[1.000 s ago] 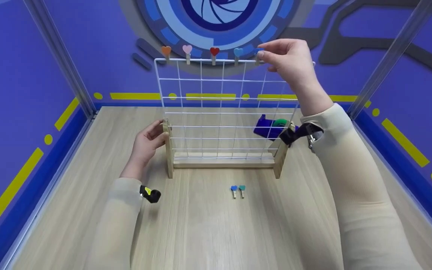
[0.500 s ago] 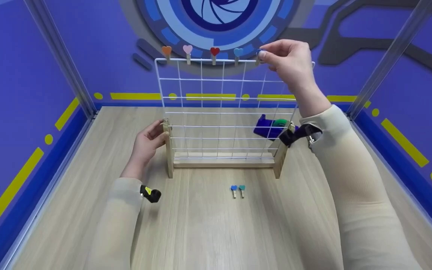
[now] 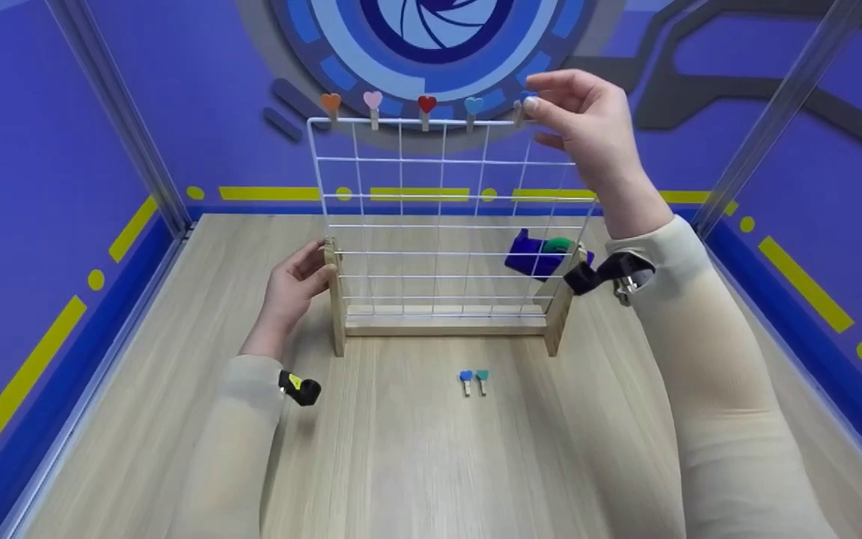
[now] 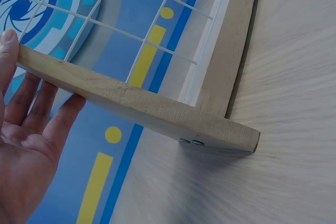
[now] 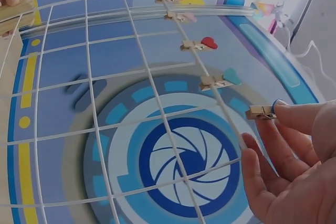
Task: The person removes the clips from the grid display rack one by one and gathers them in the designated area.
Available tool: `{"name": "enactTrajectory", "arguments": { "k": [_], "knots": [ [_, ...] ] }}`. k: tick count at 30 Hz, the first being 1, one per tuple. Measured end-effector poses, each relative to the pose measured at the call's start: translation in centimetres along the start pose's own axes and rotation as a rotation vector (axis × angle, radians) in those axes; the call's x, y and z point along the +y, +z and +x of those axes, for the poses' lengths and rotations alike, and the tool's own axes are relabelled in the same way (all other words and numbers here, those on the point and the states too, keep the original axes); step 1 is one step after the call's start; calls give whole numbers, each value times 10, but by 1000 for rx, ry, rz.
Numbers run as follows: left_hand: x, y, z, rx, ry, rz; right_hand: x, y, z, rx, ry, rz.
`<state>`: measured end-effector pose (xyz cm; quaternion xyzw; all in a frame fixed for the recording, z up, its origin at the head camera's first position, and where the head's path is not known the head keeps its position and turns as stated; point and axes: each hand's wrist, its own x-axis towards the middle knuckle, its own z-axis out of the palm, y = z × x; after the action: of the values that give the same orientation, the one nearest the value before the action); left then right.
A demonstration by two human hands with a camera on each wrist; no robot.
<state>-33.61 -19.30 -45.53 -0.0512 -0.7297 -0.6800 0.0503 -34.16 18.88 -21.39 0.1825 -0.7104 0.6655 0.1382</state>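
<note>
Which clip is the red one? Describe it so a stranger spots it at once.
Start at the upright white wire grid, held in a wooden base. Along its top bar, in the head view, the red clip stands third from the left, just past the pink clip. It alone among the visible clips has a red heart.

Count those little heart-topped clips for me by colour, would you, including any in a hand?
Orange clip: 1
Pink clip: 1
Red clip: 1
Light blue clip: 1
Blue clips: 2, one lying beside the teal clip, the other pinched by the right hand
Teal clip: 1
Total: 7
</note>
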Motion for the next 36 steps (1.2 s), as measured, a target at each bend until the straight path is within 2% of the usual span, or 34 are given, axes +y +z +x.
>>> {"name": "enactTrajectory", "arguments": {
  "k": [2, 6, 10, 23, 36],
  "knots": [
    [0, 0, 0, -1, -4, 1, -1, -2, -6, -23, -57, 18],
    [1, -1, 0, -1, -2, -3, -2, -3, -19, -58, -154, -11],
    [0, -1, 0, 6, 1, -13, 1, -4, -33, -82, -163, -84],
    [-5, -1, 1, 14, -2, -21, 33, -9, -71, -166, 14, -170],
    [-2, 1, 0, 10, 8, -12, 90, -23, -111, -201, 220, -160]
  ]
}}
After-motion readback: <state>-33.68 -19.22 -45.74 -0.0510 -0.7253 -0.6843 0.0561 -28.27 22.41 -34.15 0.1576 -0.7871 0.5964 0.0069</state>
